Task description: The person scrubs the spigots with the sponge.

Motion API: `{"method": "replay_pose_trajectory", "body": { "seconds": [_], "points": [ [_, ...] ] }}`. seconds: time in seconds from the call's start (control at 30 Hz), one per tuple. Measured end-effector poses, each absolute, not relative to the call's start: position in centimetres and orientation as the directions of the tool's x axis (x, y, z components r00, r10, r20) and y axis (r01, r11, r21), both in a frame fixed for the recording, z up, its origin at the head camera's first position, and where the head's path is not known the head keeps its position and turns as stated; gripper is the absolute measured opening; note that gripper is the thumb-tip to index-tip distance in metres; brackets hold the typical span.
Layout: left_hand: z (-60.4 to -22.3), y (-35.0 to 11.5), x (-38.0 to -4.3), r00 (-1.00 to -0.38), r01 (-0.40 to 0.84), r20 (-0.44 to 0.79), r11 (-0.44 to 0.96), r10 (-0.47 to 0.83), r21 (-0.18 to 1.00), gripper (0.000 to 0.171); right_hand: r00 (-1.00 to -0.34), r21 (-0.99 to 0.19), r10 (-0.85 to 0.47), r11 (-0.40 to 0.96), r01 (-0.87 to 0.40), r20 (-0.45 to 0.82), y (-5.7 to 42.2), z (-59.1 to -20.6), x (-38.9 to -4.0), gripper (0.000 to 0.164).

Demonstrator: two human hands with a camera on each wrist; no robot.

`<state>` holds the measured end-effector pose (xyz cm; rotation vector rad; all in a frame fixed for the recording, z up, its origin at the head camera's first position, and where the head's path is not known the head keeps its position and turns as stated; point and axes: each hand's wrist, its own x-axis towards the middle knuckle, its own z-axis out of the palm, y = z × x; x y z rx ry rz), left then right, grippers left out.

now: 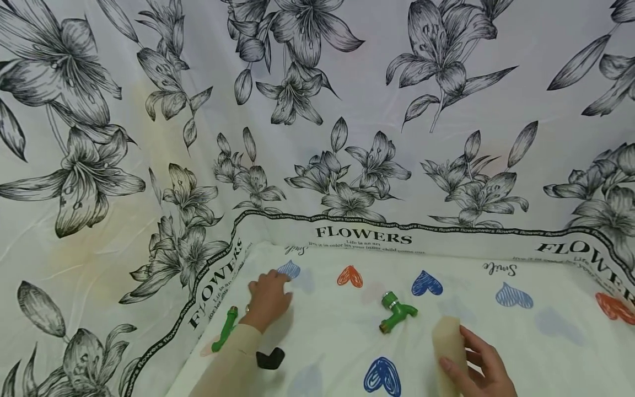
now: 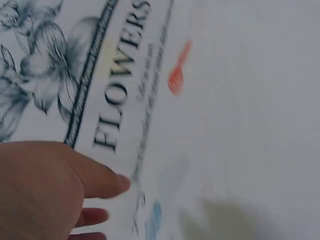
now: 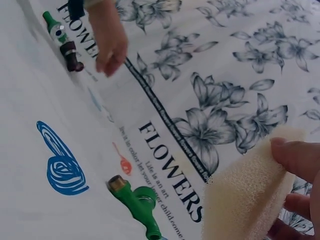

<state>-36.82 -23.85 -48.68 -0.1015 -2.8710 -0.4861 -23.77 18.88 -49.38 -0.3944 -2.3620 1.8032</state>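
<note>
My right hand (image 1: 481, 364) pinches a cream-coloured sponge (image 1: 448, 353) between thumb and fingers; the right wrist view shows the porous face of the sponge (image 3: 245, 195) up close. My left hand (image 1: 270, 300) reaches over the far left of the cloth, its fingers loosely bent and nothing held; in the left wrist view only the thumb side of the left hand (image 2: 55, 185) shows. Between the hands lies a green tap (image 1: 397, 313) with a brass-coloured threaded end. Left of my left wrist is another green fitting (image 1: 225, 331), partly hidden by the forearm.
A black angular piece (image 1: 270, 358) lies beside my left sleeve. White cloth with printed hearts covers the surface (image 1: 327, 320). Behind and to the left rises a hanging fabric (image 1: 347, 99) with black lily prints.
</note>
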Motion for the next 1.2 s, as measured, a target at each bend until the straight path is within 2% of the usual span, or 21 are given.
{"method": "replay_pose_trajectory", "body": {
  "seconds": [0.1, 0.17, 0.27, 0.4, 0.6, 0.87, 1.0, 1.2],
  "points": [
    [-47.5, -17.8, -38.9, -0.97, 0.234, 0.193, 0.801, 0.15, 0.551, 0.035, -0.961, -0.96, 0.261, 0.229, 0.158, -0.096, 19.2, -49.3, -23.9, 0.085],
    [-47.4, -14.2, -40.1, -0.959, 0.276, 0.136, 0.704, 0.25, 0.655, 0.039, -0.962, -0.959, 0.248, 0.227, 0.17, -0.112, 19.3, -49.3, -23.9, 0.088],
    [-48.1, -10.0, -41.4, -0.942, 0.266, 0.054, 0.641, 0.33, 0.72, 0.043, -0.957, -0.961, 0.269, 0.216, 0.17, -0.109, 19.5, -49.5, -23.5, 0.088],
    [-49.6, -7.1, -42.4, -0.929, 0.222, 0.002, 0.555, 0.37, 0.802, 0.047, -0.946, -0.976, 0.314, 0.167, 0.141, -0.083, 19.8, -49.8, -22.9, 0.082],
    [-52.1, -7.0, -43.6, -0.879, 0.227, -0.015, 0.446, 0.477, 0.866, 0.051, -0.947, -0.985, 0.318, 0.147, 0.095, -0.044, 19.6, -50.1, -22.8, 0.078],
    [-54.4, -7.1, -44.7, -0.844, 0.31, 0.055, 0.403, 0.533, 0.861, 0.04, -0.948, -0.968, 0.282, 0.159, 0.196, -0.146, 19.5, -50.3, -22.9, 0.091],
    [-52.9, -7.2, -42.9, -0.865, 0.244, 0.052, 0.327, 0.5, 0.913, 0.037, -0.956, -0.964, 0.238, 0.156, 0.214, -0.173, 19.0, -50.2, -22.9, 0.092],
    [-48.5, -8.2, -39.3, -0.9, 0.175, 0.08, 0.187, 0.429, 0.967, 0.04, -0.976, -0.965, 0.208, 0.239, 0.11, -0.06, 17.4, -48.6, -23.3, 0.081]
  ]
}}
